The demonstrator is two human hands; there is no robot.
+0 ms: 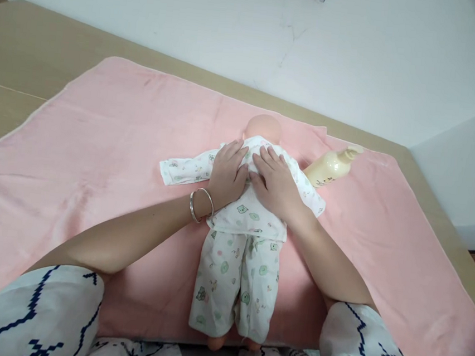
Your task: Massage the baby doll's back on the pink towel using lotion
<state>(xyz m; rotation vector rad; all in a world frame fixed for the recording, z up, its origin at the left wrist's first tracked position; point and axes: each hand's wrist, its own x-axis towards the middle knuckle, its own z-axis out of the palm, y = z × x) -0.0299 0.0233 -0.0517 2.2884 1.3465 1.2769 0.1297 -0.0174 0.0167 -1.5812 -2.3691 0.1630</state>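
A baby doll point(264, 127) lies stretched out with its head away from me and its feet at the near table edge. It wears a white printed top point(250, 215) and matching trousers point(221, 280). Both of my hands rest flat on the upper part of the top, side by side. My left hand point(228, 171), with a silver bangle point(202, 203) at the wrist, has its fingers stretched toward the doll's head. My right hand point(276, 184) lies with fingers slightly spread, its thumb near the left one. Neither hand grips anything.
Beside the doll's right-hand sleeve, a cream pump bottle point(330, 167) lies tilted on the pink blanket point(142, 118). The blanket covers much of a wooden table point(36, 35). A white wall point(218, 25) stands directly behind the table.
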